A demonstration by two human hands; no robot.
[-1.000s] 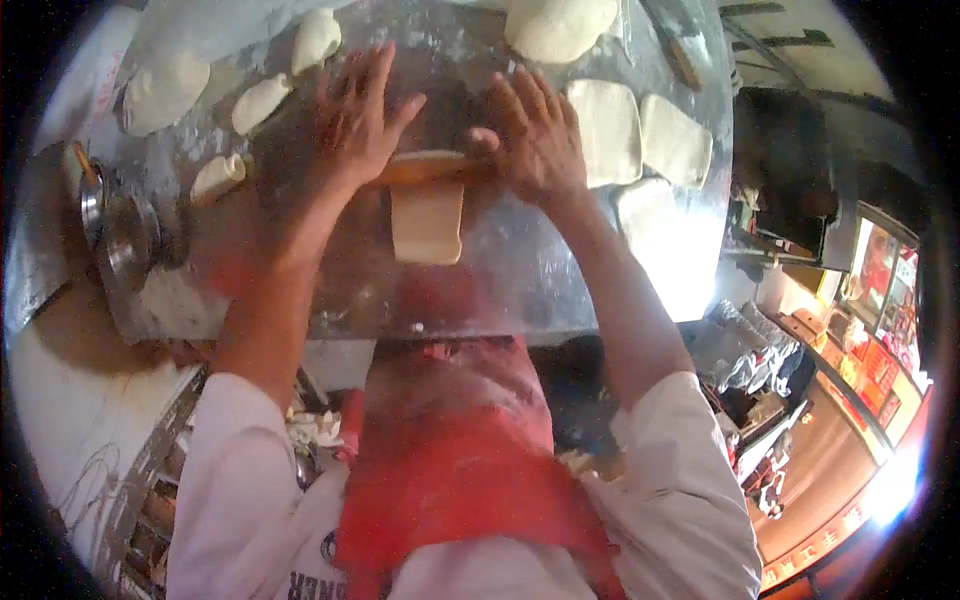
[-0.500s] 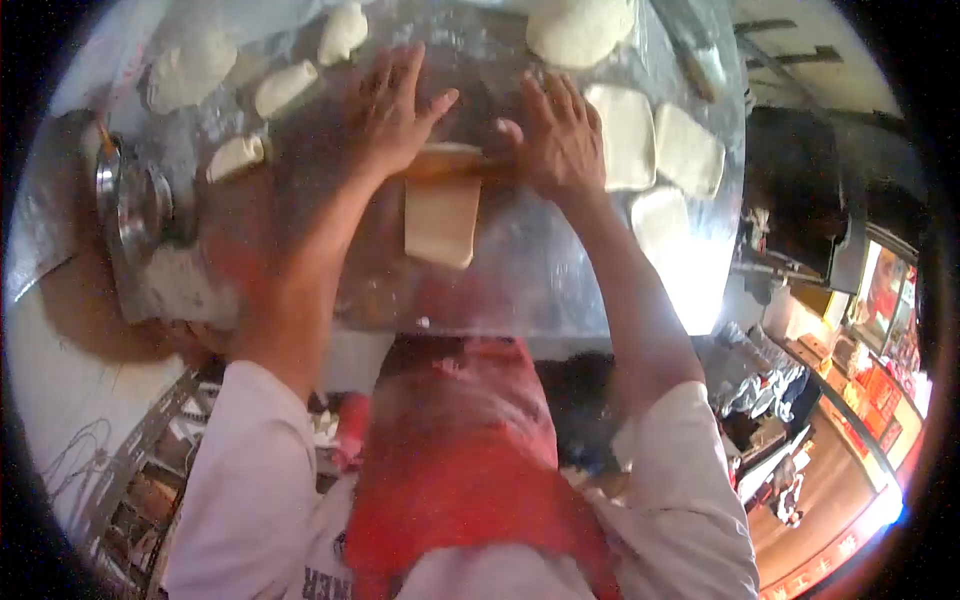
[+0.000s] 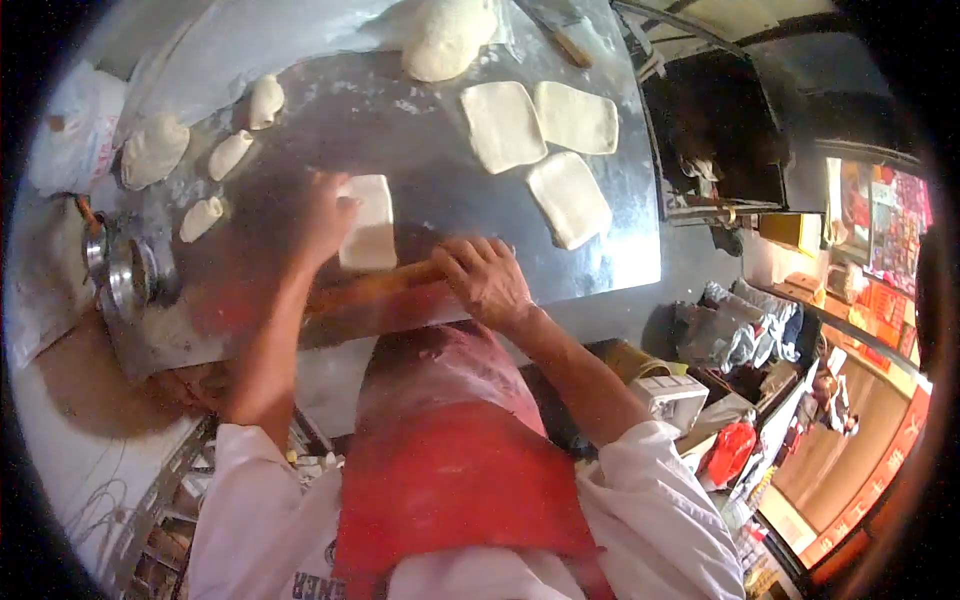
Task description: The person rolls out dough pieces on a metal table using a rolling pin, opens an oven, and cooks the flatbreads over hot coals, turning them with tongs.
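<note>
A flattened rectangle of pale dough lies on the metal worktop in front of me. My left hand is at its left edge, the thumb over the dough. Motion blur smears its fingers, so I cannot make out whether they grip. Nearer to me, a wooden rolling pin lies across the worktop close to its front edge. My right hand is closed over the pin's right end. The pin's left end passes close to my left forearm.
Three rolled-out dough sheets lie to the right. A large dough lump sits at the back, and several smaller pieces at left. Metal bowls stand at the left edge. A wooden-handled tool lies at the far right.
Both hands were spread on the rolling pin over the dough. The pin has come towards me, off the dough; my left hand has left it. The view has shifted right.
</note>
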